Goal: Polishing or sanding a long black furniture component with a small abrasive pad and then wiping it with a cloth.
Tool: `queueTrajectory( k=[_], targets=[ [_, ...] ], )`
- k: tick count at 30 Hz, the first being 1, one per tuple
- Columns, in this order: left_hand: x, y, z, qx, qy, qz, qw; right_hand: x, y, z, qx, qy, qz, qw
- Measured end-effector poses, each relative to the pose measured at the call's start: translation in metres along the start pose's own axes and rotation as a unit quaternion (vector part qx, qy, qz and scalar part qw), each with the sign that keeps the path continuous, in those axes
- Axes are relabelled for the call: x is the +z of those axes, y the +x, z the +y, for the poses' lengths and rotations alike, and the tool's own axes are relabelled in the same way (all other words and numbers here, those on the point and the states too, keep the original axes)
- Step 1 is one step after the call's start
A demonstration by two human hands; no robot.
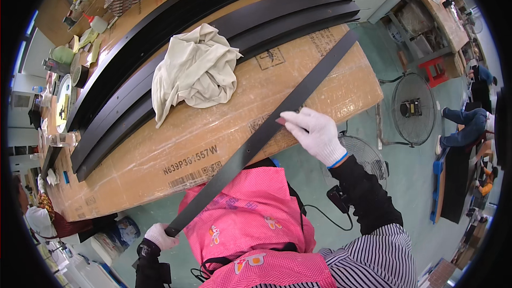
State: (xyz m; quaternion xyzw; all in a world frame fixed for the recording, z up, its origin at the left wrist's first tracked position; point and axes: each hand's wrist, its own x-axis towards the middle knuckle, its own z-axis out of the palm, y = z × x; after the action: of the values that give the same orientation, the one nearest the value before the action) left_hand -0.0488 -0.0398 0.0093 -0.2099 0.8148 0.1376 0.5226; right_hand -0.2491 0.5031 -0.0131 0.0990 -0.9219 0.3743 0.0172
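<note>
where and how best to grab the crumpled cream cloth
Likely by the raised folds at the middle of the cream cloth, pinched from above: they bunch up loosely and nothing covers them. The near side seems the easier approach, since cardboard lies there, while dark curved strips run beneath its far side. The right hand is nearer.

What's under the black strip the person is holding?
Brown cardboard shows on both sides of the farther part of the strip, and the pink apron beside its nearer part. Whatever lies directly beneath is covered; contact with the cardboard can't be judged.
</note>
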Motion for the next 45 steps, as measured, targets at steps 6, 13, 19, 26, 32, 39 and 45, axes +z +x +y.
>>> queueTrajectory(
  k=[6,13,19,26,32,39,45],
  targets=[
    [-0.002,-0.002,0.001,-0.006,-0.005,-0.006,1.0,-0.008,0.013,-0.013,0.058,-0.021,0.186,0.981],
    [-0.004,0.002,0.001,0.007,0.024,-0.007,1.0,-0.004,0.008,-0.017,-0.063,0.077,-0.017,0.995],
    [-0.008,0.0,0.016,0.039,-0.003,0.018,0.999,-0.039,0.056,0.111,0.151,-0.048,0.241,0.958],
    [-0.01,-0.008,0.072,0.087,0.038,0.027,0.995,0.04,-0.028,-0.022,-0.078,-0.076,0.035,0.993],
    [-0.016,-0.006,0.124,0.092,0.032,0.028,0.995,-0.025,0.03,-0.012,0.156,-0.012,0.219,0.963],
    [-0.011,-0.001,0.156,0.152,0.031,0.057,0.986,0.007,0.005,0.009,-0.022,-0.087,0.138,0.986],
    [-0.011,-0.005,0.153,0.178,0.013,0.07,0.981,-0.012,0.012,0.01,0.096,-0.03,0.173,0.98]
  ],
)
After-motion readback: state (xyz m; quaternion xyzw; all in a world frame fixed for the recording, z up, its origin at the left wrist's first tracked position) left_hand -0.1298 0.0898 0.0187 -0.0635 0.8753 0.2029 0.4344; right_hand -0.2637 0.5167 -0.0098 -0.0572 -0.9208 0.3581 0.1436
